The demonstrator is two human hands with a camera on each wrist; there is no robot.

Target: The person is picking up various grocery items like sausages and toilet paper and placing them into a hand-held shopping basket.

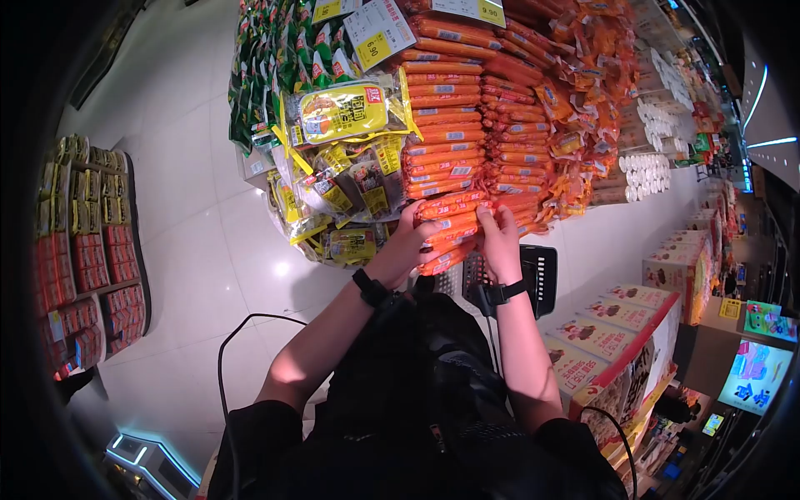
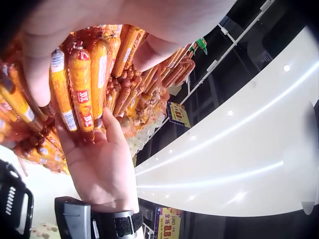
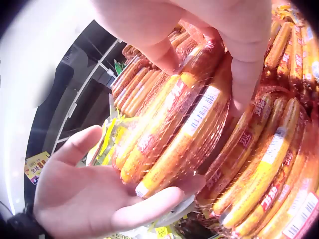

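Both hands are at a red-netted bundle of orange sausages, at the near edge of a large sausage display. My left hand holds the bundle's left end; in the right wrist view the same hand has its fingers under that end. Across from it, my right hand grips the right end, thumb and fingers astride it in the right wrist view. Through the net, white barcode labels show on the sausages. More netted sausages lie right beside the held bundle.
Yellow-and-clear snack packs and green packs are heaped left of the sausages. Price signs stand above. A dark shopping basket is below the right hand. Stacked cartons stand at right, a stocked shelf at far left.
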